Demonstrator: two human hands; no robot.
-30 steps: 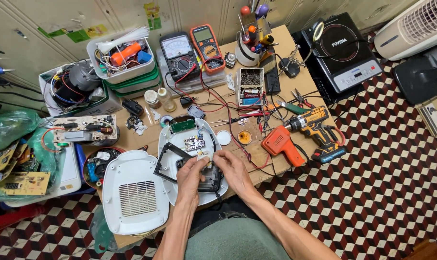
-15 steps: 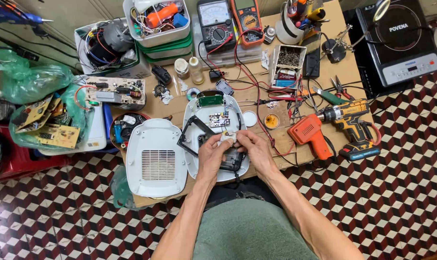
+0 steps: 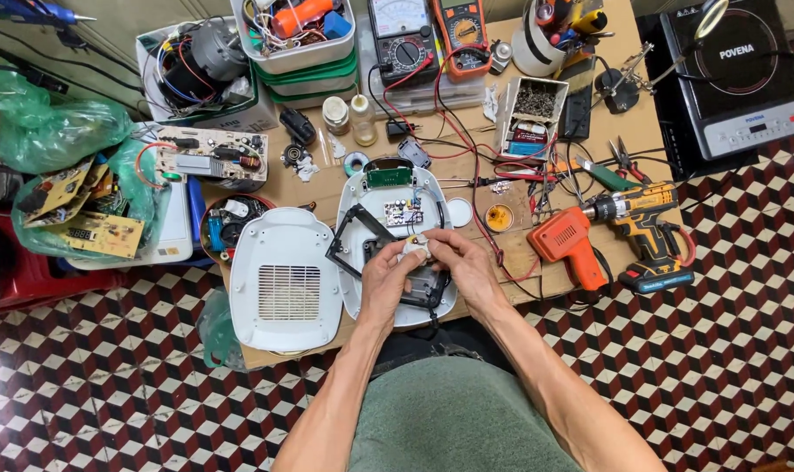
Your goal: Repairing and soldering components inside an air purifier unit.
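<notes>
The left hand (image 3: 388, 281) and the right hand (image 3: 467, 267) are being held together over the opened white casing (image 3: 362, 197), fingertips meeting on a small pale part (image 3: 413, 254) that is being pinched between them; whether the part is being gripped mainly by one hand cannot be told, as the fingers overlap. Compared with the earlier views, the hands are being kept at the same spot inside the casing, and only the view is being shifted, so the table is being seen lower and further left in frame; no thing on the table is being seen to move. This is being judged to mean that fine work on the part is being continued rather than completed. The part is lying directly under the fingertips, just above a dark block (image 3: 419, 288) in the lower half of the casing, with a small circuit board (image 3: 401, 212) just beyond the fingers and a green board (image 3: 388, 177) at the far end. A detached white cover (image 3: 283, 280) with a vent grille is lying just beside the left hand. Further right, an orange tool (image 3: 570, 245) and a yellow drill (image 3: 641, 223) are lying near the table edge, well apart from the hands. Two multimeters (image 3: 432, 35) are being seen at the far edge.
</notes>
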